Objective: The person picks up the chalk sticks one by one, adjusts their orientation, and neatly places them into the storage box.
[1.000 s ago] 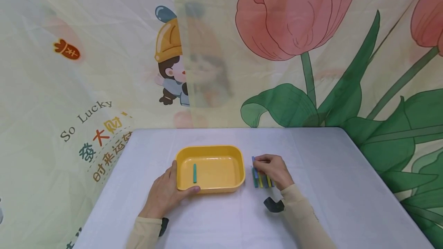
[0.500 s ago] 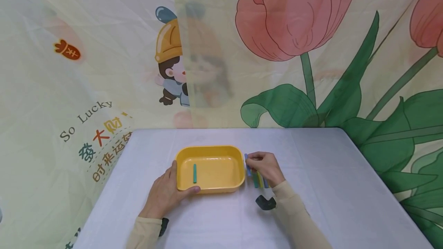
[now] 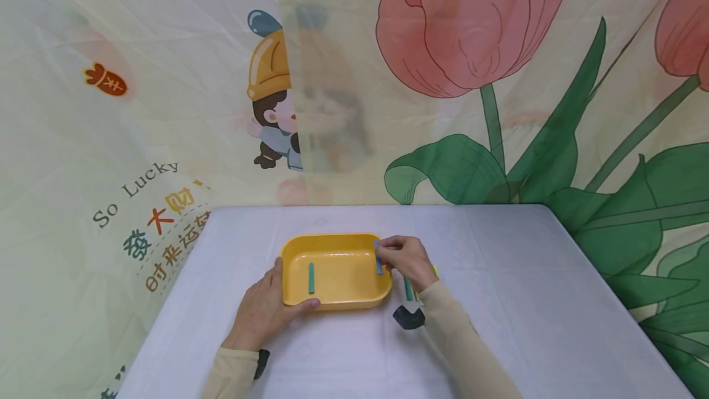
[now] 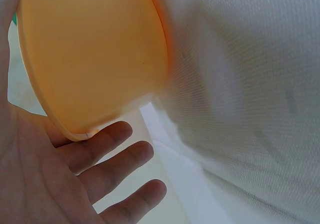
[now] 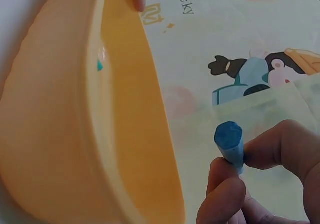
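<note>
A yellow tray (image 3: 354, 304) lies on the table, with one green crayon (image 3: 311, 278) inside toward its left. My left hand (image 3: 264, 303) holds the tray by its left end, the thumb along the near rim. In the left wrist view several fingers (image 4: 117, 166) of this hand stretch out beside the tray's wall. Thumb and fingertips of my right hand (image 3: 408, 259) pinch a blue crayon (image 5: 229, 136) over the tray's right end. Its faceted end faces the camera in the right wrist view. More crayons, among them a green one (image 3: 408, 289), lie right of the tray, partly hidden by the right hand.
A white cloth covers the table (image 3: 515, 300). Behind it hangs a printed curtain (image 3: 343, 159) with tulips and a cartoon figure. The tray's right wall stands just left of the right hand, and the loose crayons lie close beside that wall.
My right hand has moved left with the blue crayon, from the loose crayons to over the tray's right end. The left hand and the tray have stayed in place.
</note>
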`<action>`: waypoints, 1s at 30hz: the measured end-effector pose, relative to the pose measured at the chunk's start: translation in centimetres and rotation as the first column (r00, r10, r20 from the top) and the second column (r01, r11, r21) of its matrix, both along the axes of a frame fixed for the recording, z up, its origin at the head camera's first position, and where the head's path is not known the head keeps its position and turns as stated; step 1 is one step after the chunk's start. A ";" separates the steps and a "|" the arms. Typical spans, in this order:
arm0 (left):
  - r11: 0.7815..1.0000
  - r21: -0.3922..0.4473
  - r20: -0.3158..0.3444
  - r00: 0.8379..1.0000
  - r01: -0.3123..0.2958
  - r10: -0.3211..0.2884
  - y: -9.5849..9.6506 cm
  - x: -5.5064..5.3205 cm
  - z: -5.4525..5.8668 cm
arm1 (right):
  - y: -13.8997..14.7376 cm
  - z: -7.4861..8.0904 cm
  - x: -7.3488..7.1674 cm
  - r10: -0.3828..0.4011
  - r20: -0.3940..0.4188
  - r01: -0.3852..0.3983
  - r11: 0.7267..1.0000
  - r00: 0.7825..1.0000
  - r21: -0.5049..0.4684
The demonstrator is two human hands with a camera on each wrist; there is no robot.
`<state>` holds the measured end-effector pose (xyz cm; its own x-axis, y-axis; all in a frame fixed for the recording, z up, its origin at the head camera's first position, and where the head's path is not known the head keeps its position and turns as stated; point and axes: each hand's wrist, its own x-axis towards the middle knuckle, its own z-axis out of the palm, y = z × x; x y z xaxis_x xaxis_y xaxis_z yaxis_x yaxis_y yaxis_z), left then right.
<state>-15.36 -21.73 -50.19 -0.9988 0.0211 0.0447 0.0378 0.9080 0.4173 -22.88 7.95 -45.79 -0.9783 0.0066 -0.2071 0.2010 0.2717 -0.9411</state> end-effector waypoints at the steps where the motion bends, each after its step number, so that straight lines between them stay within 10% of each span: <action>1: 1.000 0.000 0.002 1.000 -0.001 0.001 0.0 0.0 0.0 | -0.3 0.1 0.0 0.009 -0.003 -0.009 1.000 1.000 -0.011; 30: 1.000 -0.012 -0.007 1.000 0.006 -0.006 0.0 0.0 0.1 | -7.7 -1.9 -0.5 0.123 0.027 -0.119 0.986 0.992 -0.113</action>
<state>-15.35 -21.69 -50.12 -0.9983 0.0275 0.0510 0.0458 0.9127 0.4060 -23.37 0.22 -47.73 -0.9630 -0.1361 -0.2325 0.2049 0.1905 -0.9601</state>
